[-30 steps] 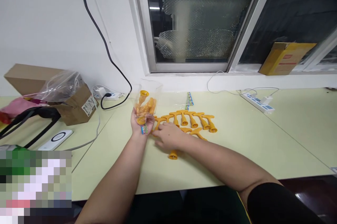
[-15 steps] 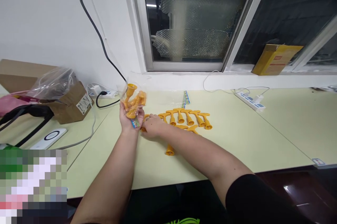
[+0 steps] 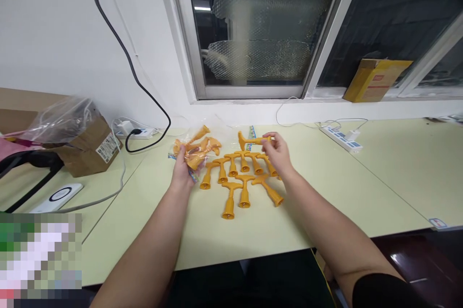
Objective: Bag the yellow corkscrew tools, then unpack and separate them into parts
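The right hand (image 3: 281,154) pinches one yellow handle (image 3: 252,141) near its flared end, thumb and fingertips drawn together on it with little gap; the handle's crossbar reaches out to the left of those fingertips. A light but sure pinch looks right here, since the smooth flare could roll and swing the crossbar off line. The left hand (image 3: 182,172) is curled on the near side of a clear bag (image 3: 198,150), its thumb pressed across the front; the fingers behind are hidden, so how firmly they grip cannot be told. More yellow handles sit inside that bag, just beyond and right of the left thumb. Such thin film probably slips and creases, so a steady thumb matters more than squeezing. Below the right fingertips and to their left lies a back row of loose handles (image 3: 245,162), with three front handles (image 3: 245,193) nearer the wrists. Lifting the pinched piece clear of that row seems wise, as its crossbar hangs close over them and could snag.
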Tool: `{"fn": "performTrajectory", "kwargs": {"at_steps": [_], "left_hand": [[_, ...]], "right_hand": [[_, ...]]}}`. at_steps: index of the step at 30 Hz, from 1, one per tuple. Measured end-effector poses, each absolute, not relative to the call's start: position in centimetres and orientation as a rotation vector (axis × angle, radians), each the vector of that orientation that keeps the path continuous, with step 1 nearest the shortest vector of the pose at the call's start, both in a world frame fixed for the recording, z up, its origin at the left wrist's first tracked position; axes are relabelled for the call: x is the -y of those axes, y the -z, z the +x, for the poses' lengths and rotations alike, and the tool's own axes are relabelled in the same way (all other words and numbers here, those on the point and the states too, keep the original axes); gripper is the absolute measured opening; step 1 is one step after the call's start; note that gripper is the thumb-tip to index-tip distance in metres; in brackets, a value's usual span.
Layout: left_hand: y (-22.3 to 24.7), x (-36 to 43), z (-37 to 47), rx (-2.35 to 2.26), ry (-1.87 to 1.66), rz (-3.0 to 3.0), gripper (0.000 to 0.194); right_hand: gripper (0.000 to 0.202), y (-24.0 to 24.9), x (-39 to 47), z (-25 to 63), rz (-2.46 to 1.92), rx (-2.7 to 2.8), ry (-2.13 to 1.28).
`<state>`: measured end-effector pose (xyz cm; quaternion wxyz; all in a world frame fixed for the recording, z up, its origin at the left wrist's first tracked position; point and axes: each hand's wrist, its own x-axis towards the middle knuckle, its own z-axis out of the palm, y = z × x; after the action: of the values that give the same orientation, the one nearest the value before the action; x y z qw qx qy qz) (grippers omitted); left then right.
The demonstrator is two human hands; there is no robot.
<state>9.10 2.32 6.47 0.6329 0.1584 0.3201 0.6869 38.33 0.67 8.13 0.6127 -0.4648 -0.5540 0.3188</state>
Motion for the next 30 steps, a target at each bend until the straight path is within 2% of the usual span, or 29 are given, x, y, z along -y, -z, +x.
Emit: {"fn": "performTrajectory", "kwargs": {"at_steps": [3,7,15,22,30], "left_hand": [[-5.9,-1.4,11.2,-0.77,-1.421,0.464,0.032],[-5.2,-0.4,12.7,-0.783,-1.335,0.587,0.038],[-4.8,0.0,13.1,-0.77,-1.391,0.681,0.045],[-5.5,0.8,13.8,-0.777,-1.492,0.772,0.055],[-5.8,1.3,14.2,-0.845,-1.472,0.836,0.057]], "right_hand": [[0.029,-8.2,-1.0,41.8,-0.97,0.969,-0.968],[0.033,-7.1,-1.1,43.4,-0.889,0.828,-1.09],[0.03,-6.0,0.1,42.8,-0.868,1.019,-1.275],[0.032,-6.3,0.8,42.8,-1.072,1.232,-1.354],[0.032,-6.7,1.1,43.7,-0.996,1.247,-1.453]]}}
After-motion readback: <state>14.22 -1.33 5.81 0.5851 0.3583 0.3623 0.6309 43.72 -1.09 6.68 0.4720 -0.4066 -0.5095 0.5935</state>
